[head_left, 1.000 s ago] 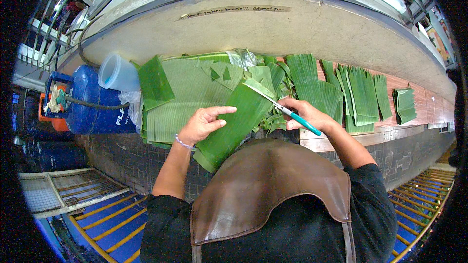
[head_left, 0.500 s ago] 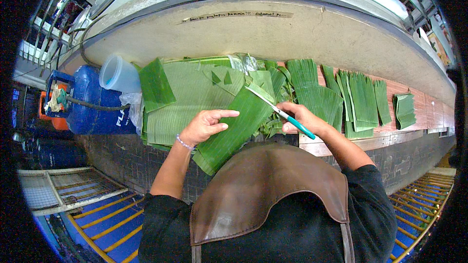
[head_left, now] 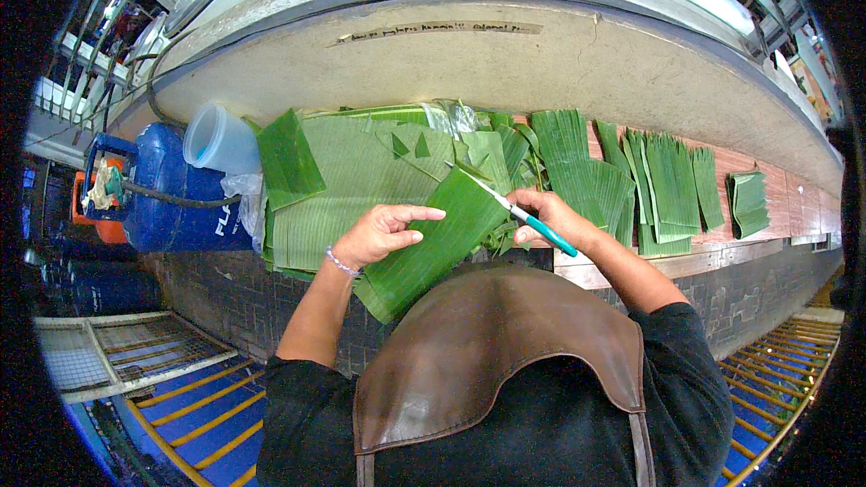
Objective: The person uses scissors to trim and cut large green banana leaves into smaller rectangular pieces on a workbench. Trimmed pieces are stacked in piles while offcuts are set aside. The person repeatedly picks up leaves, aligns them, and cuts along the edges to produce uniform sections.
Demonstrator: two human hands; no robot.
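A long green banana leaf piece (head_left: 431,242) lies slantwise before me, its lower end overhanging the near edge beside my apron. My left hand (head_left: 381,233) grips its left side, with index finger and thumb on top; the other fingers are hidden. My right hand (head_left: 552,218) is closed around the teal handle of a knife (head_left: 548,234). Its pale blade crosses the leaf's far end, and the tip shows beyond the leaf's left edge. A narrow strip (head_left: 471,169) stands slightly apart beyond the blade. Beneath lies a broad stack of banana leaves (head_left: 334,182).
Several cut leaf bundles (head_left: 669,185) lie along the reddish wooden bench (head_left: 713,207) to the right. To the left stand a blue gas cylinder (head_left: 167,194) with a hose and a translucent bucket (head_left: 221,140). A pale wall (head_left: 469,63) rises behind; yellow-barred railings (head_left: 198,428) are near me.
The knife blade has worked further into the leaf's far end, and the narrow strip there has parted from the main piece. My left hand has hardly moved.
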